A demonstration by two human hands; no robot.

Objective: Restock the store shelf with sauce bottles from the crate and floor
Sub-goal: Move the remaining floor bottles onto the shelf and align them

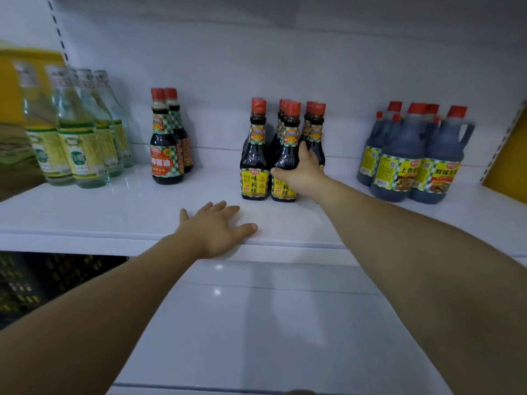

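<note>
On the white shelf point(114, 212), a cluster of several dark sauce bottles with red caps and yellow labels stands in the middle. My right hand point(303, 173) grips the front right bottle point(286, 155) of that cluster, thumb across its front and fingers round its right side; the bottle stands upright on the shelf. To its left stands a like bottle point(254, 155). My left hand point(216, 229) rests flat on the shelf's front edge with fingers spread and holds nothing. No crate or floor is in view.
Two dark bottles with red labels point(168, 141) stand left of the cluster. Several clear bottles with green-yellow labels point(77, 129) fill the far left. Large dark jugs with handles point(413, 155) stand at the right. A lower white shelf point(271, 323) lies beneath.
</note>
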